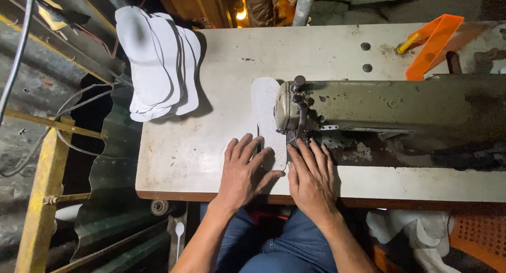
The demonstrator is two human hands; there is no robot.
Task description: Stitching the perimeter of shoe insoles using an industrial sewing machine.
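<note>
We have both hands flat on a white insole-shaped piece (266, 120) that lies on the worn cream table (184, 157), running away from our fingers and passing under the head of the old olive-green sewing machine (390, 112). Our left hand (243, 173) is spread open, palm down, fingers fanned across the near end of the piece and the table just beside it; it grips nothing, only presses. Our right hand (312, 178) is likewise open and flat, its fingertips (305, 145) touching the piece right at the foot of the machine, close under the needle bar (301, 112). The piece looks thin, light and flexible, probably foam or fabric-backed board, so we judge it will slide easily on the smooth tabletop and bend if lifted by one end; it is better steered with flat pressure from both palms near the edges than pinched. Fingers so near the needle are the point to watch. Well beyond our left hand, at the far corner of the table, a stack of similar white cut-outs (158, 62) hangs partly over the edge. Far past our right hand, behind the machine, lies an orange plastic piece (435, 44). Below our wrists we see blue jeans (284, 246), and to our right, under the table, more white pieces (411, 228).
</note>
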